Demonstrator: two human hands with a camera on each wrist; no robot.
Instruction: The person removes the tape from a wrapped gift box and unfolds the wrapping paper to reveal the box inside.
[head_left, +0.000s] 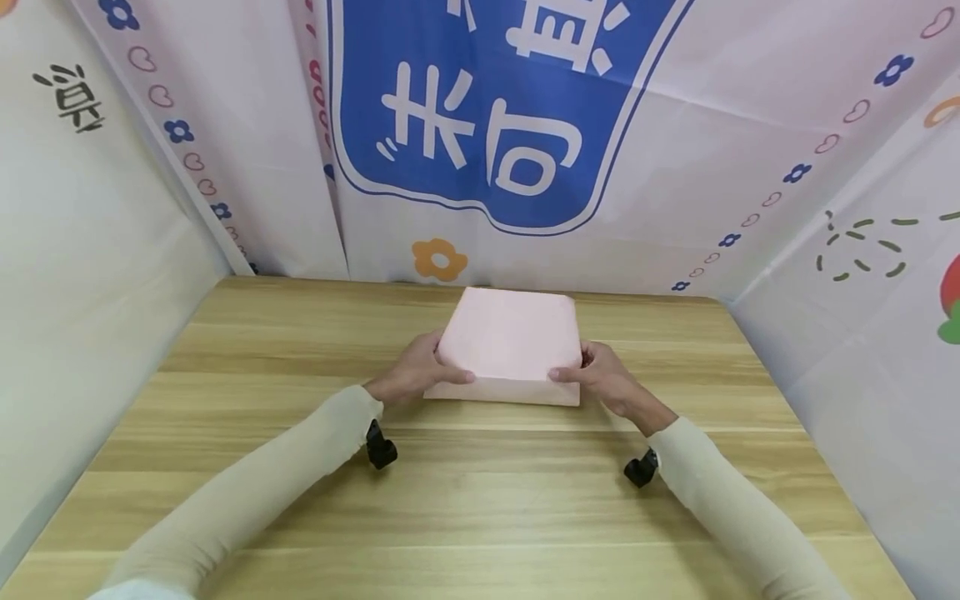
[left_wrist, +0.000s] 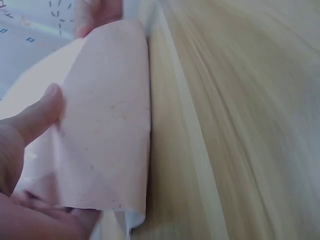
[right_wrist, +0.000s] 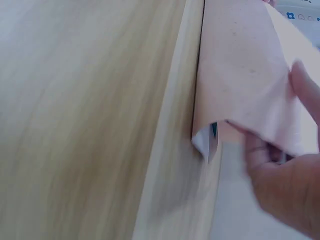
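Note:
A pale pink box-shaped thing [head_left: 510, 333], apparently wrapped in paper or a thin sheet, sits on the wooden table toward its back edge. My left hand [head_left: 418, 368] grips its left side, thumb on the near top edge and fingers round the side. On the opposite side my right hand [head_left: 609, 380] holds it the same way. The left wrist view shows the pink covering [left_wrist: 107, 110] creased, with a loose curled lower corner. In the right wrist view, fingers [right_wrist: 257, 150] tuck at the side edge of the sheet, partly hidden; a white underside shows at its corner.
The wood-grain table [head_left: 480, 500] spreads under both forearms. A printed curtain [head_left: 375, 233] hangs right behind the table, and white printed sheets [head_left: 862, 333] close off the sides. Small black cameras [head_left: 380, 447] are strapped at both wrists.

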